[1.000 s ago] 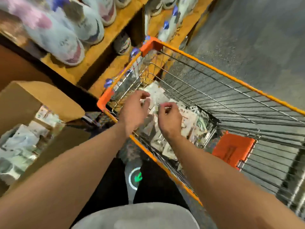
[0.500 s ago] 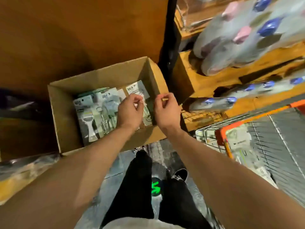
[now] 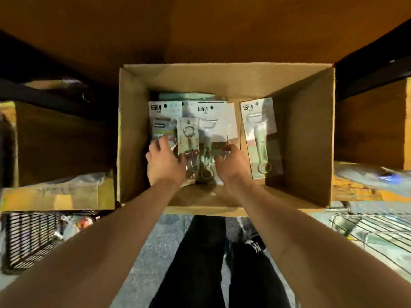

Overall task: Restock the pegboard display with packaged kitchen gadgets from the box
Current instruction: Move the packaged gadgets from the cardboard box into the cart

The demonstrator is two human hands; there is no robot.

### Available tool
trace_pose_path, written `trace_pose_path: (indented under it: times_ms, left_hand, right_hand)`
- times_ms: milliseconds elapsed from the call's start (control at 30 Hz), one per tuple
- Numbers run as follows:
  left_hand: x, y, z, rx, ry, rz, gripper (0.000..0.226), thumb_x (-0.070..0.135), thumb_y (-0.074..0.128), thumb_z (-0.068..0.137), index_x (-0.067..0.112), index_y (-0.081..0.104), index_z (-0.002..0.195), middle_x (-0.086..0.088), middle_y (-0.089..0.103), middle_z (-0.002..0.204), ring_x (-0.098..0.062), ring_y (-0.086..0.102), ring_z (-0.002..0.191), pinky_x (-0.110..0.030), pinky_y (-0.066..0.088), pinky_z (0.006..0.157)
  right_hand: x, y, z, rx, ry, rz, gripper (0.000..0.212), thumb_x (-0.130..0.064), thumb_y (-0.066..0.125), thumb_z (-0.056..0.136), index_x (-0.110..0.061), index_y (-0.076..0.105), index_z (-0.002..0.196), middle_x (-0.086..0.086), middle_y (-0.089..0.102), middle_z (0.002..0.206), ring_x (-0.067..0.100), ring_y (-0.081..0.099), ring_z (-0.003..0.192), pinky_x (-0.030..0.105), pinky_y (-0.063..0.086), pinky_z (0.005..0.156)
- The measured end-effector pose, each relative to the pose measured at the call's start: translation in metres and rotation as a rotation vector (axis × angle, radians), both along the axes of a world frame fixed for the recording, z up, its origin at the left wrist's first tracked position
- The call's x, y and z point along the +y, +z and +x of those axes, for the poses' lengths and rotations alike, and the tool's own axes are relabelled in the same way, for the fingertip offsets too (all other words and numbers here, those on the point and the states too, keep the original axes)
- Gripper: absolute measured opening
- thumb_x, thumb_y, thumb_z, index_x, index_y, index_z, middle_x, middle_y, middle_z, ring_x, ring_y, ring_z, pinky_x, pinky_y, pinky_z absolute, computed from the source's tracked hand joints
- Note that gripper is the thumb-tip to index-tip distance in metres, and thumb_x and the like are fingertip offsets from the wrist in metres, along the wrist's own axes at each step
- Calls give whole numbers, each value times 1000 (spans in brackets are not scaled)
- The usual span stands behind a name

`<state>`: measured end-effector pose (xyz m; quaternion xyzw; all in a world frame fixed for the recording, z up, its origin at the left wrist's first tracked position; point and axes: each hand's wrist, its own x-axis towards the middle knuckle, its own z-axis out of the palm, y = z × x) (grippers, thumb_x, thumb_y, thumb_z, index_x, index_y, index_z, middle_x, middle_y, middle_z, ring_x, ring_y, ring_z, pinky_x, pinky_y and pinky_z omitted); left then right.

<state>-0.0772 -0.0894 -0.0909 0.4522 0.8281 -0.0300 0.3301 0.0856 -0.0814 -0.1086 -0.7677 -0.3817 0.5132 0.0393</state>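
Both hands are reaching over the box's (image 3: pixel 311 134) near wall to the packaged gadgets (image 3: pixel 211 121) piled in its left half. The left hand (image 3: pixel 164 163) is lying wide, fingers spread on the pile, likely steadying it. The right hand (image 3: pixel 233 167) is curling at the pile's right edge. Whether it is pinching a packet I cannot tell through the blur. One lone packet (image 3: pixel 260 138) is lying in the box's right half, with bare cardboard around it. The tall walls are leaving only an upward way out.

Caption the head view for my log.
Left hand and right hand reach into cardboard box of gadget packs; one bottle-opener pack lies apart.
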Motion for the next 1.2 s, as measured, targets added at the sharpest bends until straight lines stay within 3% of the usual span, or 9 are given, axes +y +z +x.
trace_pose_path:
  times_ms: [133,200,300,367,500,700,900,1100,1200]
  left_hand:
    - [6,-20,-3,-16,82,6,59,31,69,99,18,38,147,-16,35,152,-43,54,126,-51,52,96]
    - [9,-23,-4,-29,126,21,54,32,71,99,19,41,142,-15,35,151,-42,60,117,-49,55,94]
    - [10,-24,-6,-73,151,52,45,30,69,100,22,45,137,-13,34,150,-42,67,102,-49,57,95]
    - [9,-24,-9,-93,146,64,41,28,67,101,25,48,137,-12,33,151,-41,69,93,-50,57,94]
    - [7,-21,-11,-91,117,111,32,22,62,103,28,55,134,-10,36,148,-33,68,81,-45,57,88]
    - [10,-21,-1,-159,185,160,45,33,72,98,24,47,135,-7,38,145,-32,67,92,-40,53,85]
    - [14,-22,6,-191,409,129,69,34,81,92,25,39,146,2,46,124,-20,55,98,-37,47,86]
    - [17,-24,5,8,83,73,35,44,67,99,12,62,111,-2,56,105,-28,56,106,-41,49,81]
    - [17,-18,10,-104,78,108,41,38,62,103,12,58,135,-7,54,124,-28,60,109,-39,50,87]
  right_hand:
    - [5,-23,-10,-44,-1,52,59,-21,53,101,-18,25,153,2,67,105,14,63,76,27,51,57]
    - [9,-29,-12,-31,-52,55,51,-20,57,99,-17,34,144,4,68,109,15,62,79,19,39,52]
    - [18,-32,-13,6,-84,18,25,-25,59,100,-16,58,123,2,71,104,11,64,78,14,40,49]
    - [24,-32,-15,20,-97,11,21,-24,52,102,-14,65,116,1,71,96,13,63,75,19,43,51]
    - [19,-31,-16,62,-178,-8,24,-27,40,108,-16,53,125,1,68,96,23,66,85,39,56,73]
    - [18,-32,-18,95,-198,-20,31,-29,39,110,-16,50,135,4,68,105,28,65,97,34,48,79]
    - [16,-33,-20,114,-213,-7,32,-28,38,110,-16,49,138,-7,61,86,10,58,73,24,38,54]
    - [16,-27,-21,79,-175,-4,31,-27,37,111,-16,48,137,-8,62,89,4,55,72,16,35,50]
    - [14,-18,-19,33,-177,43,26,-26,36,111,-13,46,132,-1,65,96,17,60,76,26,40,59]
